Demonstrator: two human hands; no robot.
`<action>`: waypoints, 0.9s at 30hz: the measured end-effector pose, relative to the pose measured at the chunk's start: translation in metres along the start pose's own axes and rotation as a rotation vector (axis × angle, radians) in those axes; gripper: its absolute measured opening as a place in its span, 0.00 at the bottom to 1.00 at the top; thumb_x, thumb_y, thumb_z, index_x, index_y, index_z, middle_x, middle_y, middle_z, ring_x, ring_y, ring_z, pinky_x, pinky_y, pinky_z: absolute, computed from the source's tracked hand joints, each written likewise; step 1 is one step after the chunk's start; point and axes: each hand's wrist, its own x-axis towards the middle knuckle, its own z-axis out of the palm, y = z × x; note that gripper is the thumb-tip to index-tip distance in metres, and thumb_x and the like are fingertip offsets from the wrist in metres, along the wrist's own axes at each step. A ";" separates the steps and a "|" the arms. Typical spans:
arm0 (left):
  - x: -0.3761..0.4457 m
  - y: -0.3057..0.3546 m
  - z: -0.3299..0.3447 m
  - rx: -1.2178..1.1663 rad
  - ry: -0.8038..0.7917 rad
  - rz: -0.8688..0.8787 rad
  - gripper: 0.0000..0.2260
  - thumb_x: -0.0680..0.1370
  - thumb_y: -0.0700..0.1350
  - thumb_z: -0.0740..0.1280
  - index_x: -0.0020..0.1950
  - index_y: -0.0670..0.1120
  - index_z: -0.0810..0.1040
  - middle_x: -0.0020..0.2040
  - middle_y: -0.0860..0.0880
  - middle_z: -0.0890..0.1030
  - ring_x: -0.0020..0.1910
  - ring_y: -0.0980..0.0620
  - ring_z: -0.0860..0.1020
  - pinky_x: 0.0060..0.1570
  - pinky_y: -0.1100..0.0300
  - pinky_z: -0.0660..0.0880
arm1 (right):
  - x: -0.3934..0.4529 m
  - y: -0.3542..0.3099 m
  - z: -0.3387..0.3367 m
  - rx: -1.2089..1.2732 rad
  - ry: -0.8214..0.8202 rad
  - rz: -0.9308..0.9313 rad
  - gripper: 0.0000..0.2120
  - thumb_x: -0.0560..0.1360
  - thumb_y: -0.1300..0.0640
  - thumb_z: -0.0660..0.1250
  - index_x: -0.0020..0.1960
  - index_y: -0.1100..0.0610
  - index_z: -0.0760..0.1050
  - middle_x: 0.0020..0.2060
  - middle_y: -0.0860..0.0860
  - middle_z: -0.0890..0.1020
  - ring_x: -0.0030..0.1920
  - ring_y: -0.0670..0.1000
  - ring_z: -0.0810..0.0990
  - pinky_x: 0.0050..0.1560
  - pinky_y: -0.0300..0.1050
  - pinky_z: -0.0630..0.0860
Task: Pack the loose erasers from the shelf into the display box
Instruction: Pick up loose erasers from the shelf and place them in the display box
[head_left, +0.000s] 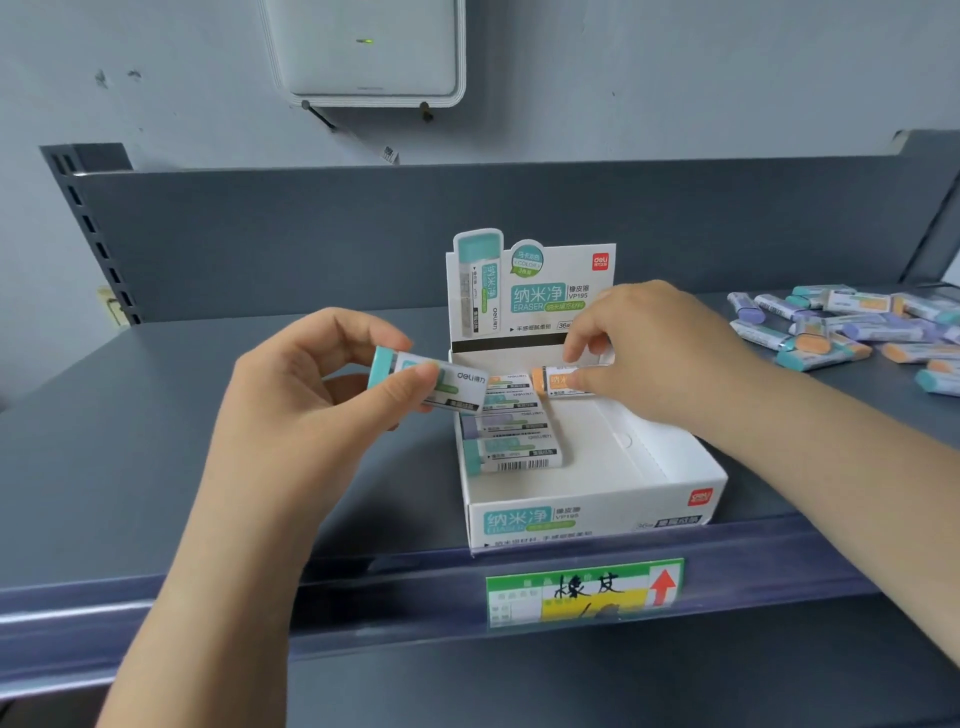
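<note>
A: Both hands are busy over the display box (592, 512), which sits at the near edge of the shelf (208, 415). The right hand (660, 353) has its fingers (579, 345) pinched on an orange-capped eraser (558, 382) at the far end of the box, apparently setting it down beside the stack.

B: And the left hand (322, 395)?

A: It grips a teal-capped eraser (421, 382) between thumb and fingers, held just above the box's left wall, waiting its turn by the look of it.

B: How full is the box?

A: Barely. A short column of packed erasers (511, 434) lies along the left side, teal cap nearest; the right side is bare cardboard. The loose pile (857, 330) is still heaped at the far right of the shelf, so plenty remains.

B: Where could this slip?

A: Two spots, I'd judge. The orange one is going in next to a stack with nothing bracing it on the right; dropped at an angle, it could land askew and spoil the row. And the box stands right at the shelf lip, above the price tag (584, 592). A push from either wrist might nudge it over the edge.

B: The left hand's eraser?

A: Held by the sleeve; a loose pinch could let it slide out.
</note>
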 end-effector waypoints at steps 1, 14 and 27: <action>0.000 0.000 0.000 0.005 0.001 -0.001 0.08 0.63 0.44 0.73 0.37 0.45 0.76 0.32 0.51 0.82 0.29 0.57 0.79 0.30 0.67 0.73 | 0.000 0.000 0.000 -0.023 0.003 -0.005 0.07 0.69 0.46 0.71 0.45 0.47 0.80 0.43 0.45 0.75 0.47 0.52 0.76 0.42 0.45 0.71; -0.001 -0.001 -0.001 0.028 -0.002 -0.028 0.08 0.66 0.39 0.74 0.35 0.47 0.76 0.33 0.50 0.83 0.30 0.55 0.80 0.30 0.66 0.74 | -0.004 -0.005 0.001 -0.064 -0.043 0.005 0.08 0.72 0.54 0.67 0.50 0.46 0.81 0.44 0.47 0.79 0.46 0.53 0.77 0.42 0.45 0.73; 0.010 0.018 0.005 0.180 -0.128 -0.037 0.07 0.66 0.40 0.73 0.35 0.44 0.75 0.32 0.51 0.83 0.32 0.52 0.82 0.29 0.65 0.73 | -0.014 0.010 -0.030 0.310 0.006 -0.045 0.02 0.70 0.55 0.70 0.39 0.50 0.80 0.32 0.42 0.79 0.28 0.32 0.74 0.32 0.22 0.67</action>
